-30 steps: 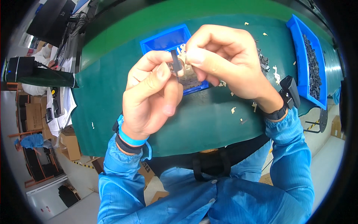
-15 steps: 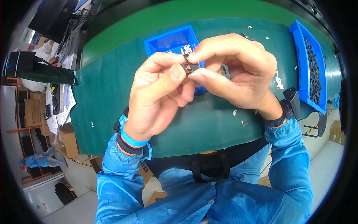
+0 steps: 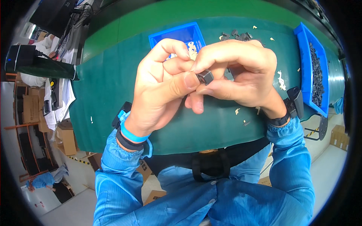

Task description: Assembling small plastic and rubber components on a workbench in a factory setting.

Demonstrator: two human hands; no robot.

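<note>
While the left hand (image 3: 154, 88) pinches a small black plastic part (image 3: 206, 77) above the table (image 3: 109, 109), between its near and far edges, the right hand (image 3: 247, 73) grips it between thumb and forefinger. A blue bin (image 3: 306, 75) of black pieces (image 3: 317, 81) stands along the table's right edge.

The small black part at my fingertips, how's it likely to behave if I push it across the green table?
The small black part looks stiff, given its boxy, squared edges. It's probably light, being small enough for the left hand's fingertip pinch. Its flat faces suggest sliding rather than rolling.
</note>
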